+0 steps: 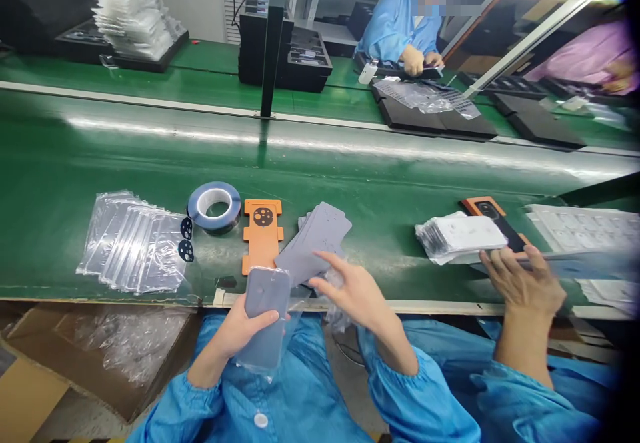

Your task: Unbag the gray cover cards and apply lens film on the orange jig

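My left hand [245, 326] is closed round a flat grey phone-shaped panel [267, 313] in a clear plastic sleeve, held over the table's front edge. To its right, my right hand [353, 289] is open, index finger and thumb apart, with nothing visible between them. Its fingertips are over the near end of a fanned pile of grey phone-shaped sheets [323, 233]; whether they touch is unclear. Left of the pile lies an orange jig [263, 243] with a black camera-ring piece [263, 215] on it. Crumpled clear film [336, 296] shows beneath my right hand.
A blue tape roll [215, 206], two black camera-ring pieces [186, 239] and fanned clear sleeves [137, 243] lie left. A co-worker's hand [525, 283] works at right beside stacked white packets [463, 236]. A dark post [274, 49] rises behind. A box of film [100, 356] sits below left.
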A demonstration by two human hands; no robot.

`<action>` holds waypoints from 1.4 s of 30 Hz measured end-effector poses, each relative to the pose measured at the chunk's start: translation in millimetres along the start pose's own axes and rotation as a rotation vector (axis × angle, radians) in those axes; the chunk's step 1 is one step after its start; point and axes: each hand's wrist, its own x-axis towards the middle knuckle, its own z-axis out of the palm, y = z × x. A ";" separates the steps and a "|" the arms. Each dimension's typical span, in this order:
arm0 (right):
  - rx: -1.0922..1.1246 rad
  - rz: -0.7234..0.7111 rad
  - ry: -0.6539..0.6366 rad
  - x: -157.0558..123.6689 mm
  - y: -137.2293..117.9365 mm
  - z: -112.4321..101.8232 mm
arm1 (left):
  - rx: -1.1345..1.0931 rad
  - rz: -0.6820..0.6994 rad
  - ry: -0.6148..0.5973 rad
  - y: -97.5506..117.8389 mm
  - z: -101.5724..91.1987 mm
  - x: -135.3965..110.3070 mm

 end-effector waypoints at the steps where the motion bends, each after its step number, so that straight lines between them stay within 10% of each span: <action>1: 0.124 -0.050 -0.027 -5.2 -5.3 7.3 | -0.001 0.008 -0.002 -1.5 0.0 0.1; 8: 0.581 -0.225 -0.040 -16.3 -9.7 50.8 | -0.149 -0.045 0.077 -3.8 -2.6 -1.3; 16: 0.636 -0.007 0.095 -25.6 31.1 22.5 | 0.132 0.049 0.179 -6.5 -20.4 -5.8; 26: 0.429 -0.140 -0.277 -19.0 -12.8 23.1 | 0.318 0.046 0.082 -3.8 -6.8 -14.8; 42: 0.601 -0.171 -0.397 -4.1 -0.1 8.8 | 0.181 0.055 -0.002 -8.2 -12.4 -11.7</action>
